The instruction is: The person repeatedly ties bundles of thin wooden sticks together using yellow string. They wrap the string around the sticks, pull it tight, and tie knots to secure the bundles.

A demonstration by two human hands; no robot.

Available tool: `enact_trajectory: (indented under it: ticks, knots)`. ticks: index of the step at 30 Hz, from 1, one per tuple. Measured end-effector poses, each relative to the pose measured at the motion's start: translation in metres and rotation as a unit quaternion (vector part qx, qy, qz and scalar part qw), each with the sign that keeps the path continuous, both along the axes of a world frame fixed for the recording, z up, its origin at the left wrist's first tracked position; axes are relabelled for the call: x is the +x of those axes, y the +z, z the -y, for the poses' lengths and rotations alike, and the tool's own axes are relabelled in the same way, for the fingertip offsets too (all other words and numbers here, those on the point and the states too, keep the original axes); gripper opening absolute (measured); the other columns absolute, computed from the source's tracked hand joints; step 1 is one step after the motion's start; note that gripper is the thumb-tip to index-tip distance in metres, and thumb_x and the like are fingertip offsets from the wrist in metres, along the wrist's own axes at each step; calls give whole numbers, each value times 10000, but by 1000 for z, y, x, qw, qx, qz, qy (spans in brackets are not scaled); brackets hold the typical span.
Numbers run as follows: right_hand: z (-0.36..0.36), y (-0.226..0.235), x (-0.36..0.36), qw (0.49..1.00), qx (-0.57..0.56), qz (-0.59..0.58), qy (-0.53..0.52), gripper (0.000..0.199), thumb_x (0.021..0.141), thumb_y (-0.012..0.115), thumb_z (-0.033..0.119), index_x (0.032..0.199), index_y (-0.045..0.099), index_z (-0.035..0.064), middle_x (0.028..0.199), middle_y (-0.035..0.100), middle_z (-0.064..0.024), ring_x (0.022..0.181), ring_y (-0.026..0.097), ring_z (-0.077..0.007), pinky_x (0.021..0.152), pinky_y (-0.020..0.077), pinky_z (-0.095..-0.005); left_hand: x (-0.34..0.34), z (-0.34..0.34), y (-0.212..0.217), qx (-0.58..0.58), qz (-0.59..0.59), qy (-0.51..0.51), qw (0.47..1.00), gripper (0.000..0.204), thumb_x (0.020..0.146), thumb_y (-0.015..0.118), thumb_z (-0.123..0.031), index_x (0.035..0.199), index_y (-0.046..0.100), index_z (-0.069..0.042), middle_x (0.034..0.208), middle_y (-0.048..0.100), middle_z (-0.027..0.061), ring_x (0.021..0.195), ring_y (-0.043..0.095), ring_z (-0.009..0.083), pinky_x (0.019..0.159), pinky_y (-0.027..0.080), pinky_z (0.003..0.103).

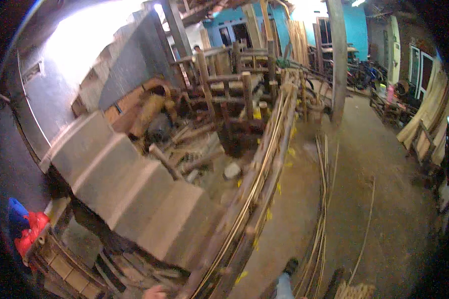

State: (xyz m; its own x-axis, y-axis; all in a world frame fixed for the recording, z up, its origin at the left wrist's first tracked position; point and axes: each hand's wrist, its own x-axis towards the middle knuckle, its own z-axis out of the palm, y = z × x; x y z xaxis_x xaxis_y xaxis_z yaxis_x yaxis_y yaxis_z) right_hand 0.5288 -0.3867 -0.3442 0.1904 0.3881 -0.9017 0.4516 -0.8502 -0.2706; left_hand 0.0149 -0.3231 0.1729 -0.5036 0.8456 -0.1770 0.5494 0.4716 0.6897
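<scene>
A small part of my left hand point(154, 292) shows at the lower edge, blurred, so its fingers cannot be made out. It is nearest to the long wooden poles point(257, 219), which run from the bottom of the view up toward the frames at the back. Thin pale strips point(249, 199) lie lengthwise along these poles. My right hand does not show. On the floor to the right of the poles lies a bundle of long thin canes point(322, 209), and one separate cane point(366, 231) lies farther right.
Concrete steps point(134, 184) descend at left. Behind them are scrap wood and a wooden framework point(229, 84). A grey post point(339, 65) rises from the floor point(354, 144). Red and blue items point(32, 231) sit lower left. My foot point(290, 266) stands between poles and canes. A distant person point(197, 49) is partly visible.
</scene>
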Motion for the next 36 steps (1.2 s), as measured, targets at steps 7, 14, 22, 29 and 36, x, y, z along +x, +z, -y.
enact_trajectory:
  ticks: [7, 14, 22, 29, 36]
  knots:
    - [-297, 16, 109, 911, 355, 209, 27, 344, 789, 586, 350, 848, 671, 22, 738, 645, -211, 702, 644, -378, 677, 517, -458, 325, -212, 41, 37, 319, -530, 785, 325, 960, 549, -223, 1251, 559, -78, 1314, 517, 116, 1202, 496, 273, 1030, 377, 413]
    - [-488, 150, 228, 849, 495, 48, -179, 332, 842, 603, 343, 957, 663, 38, 920, 691, -145, 848, 660, -313, 730, 497, -430, 399, -363, -41, -66, 56, -580, 810, 229, 939, 563, -159, 1132, 630, -53, 1140, 618, 147, 1078, 567, 317, 929, 435, 415]
    - [-359, 37, 309, 975, 114, 130, -138, 279, 855, 541, 342, 788, 647, 92, 668, 633, -71, 638, 613, -211, 599, 474, -357, 547, -591, -92, 44, 163, -716, 677, 256, 907, 561, -164, 1137, 648, -93, 1010, 685, 96, 927, 653, 215, 845, 499, 331]
    - [-388, 88, 366, 951, -45, 6, -306, 227, 854, 562, 268, 738, 615, 81, 641, 608, -61, 581, 581, -197, 535, 450, -349, 700, -761, 100, 432, 318, -744, 398, 255, 791, 638, -150, 1037, 668, -88, 1004, 679, 68, 895, 656, 221, 722, 532, 333]
    - [-688, 71, 499, 964, 112, -43, -239, 208, 854, 582, 194, 687, 583, 70, 614, 582, -51, 525, 549, -184, 472, 426, -342, 748, -960, 17, 442, 173, -608, 636, 134, 821, 627, -150, 916, 680, -72, 917, 688, 85, 817, 664, 279, 721, 536, 389]
